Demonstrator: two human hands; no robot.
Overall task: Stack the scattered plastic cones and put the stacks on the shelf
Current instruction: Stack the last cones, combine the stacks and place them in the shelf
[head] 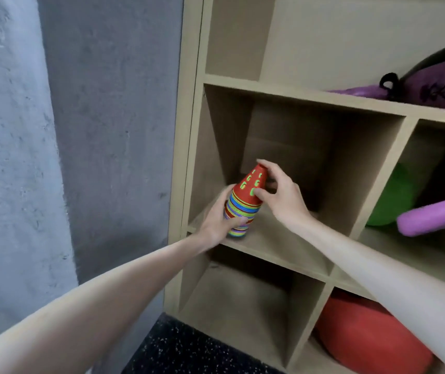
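A tall stack of plastic cones point(244, 205), red on top with many coloured rims below, stands tilted at the front left of a cubby in the wooden shelf point(291, 255). My left hand point(218, 220) grips the lower rims of the stack from the left. My right hand point(280, 190) holds the red top cone, thumb on its front and fingers curled round its tip. The base of the stack is at the cubby floor; whether it rests fully on it I cannot tell.
The cubby below point(245, 311) holds nothing. A green ball point(394, 195) and purple foam roller point(434, 217) fill the right cubby, a red ball point(364, 330) the lower right, purple bags point(437, 85) the shelf above. A grey concrete wall point(94, 130) is at the left.
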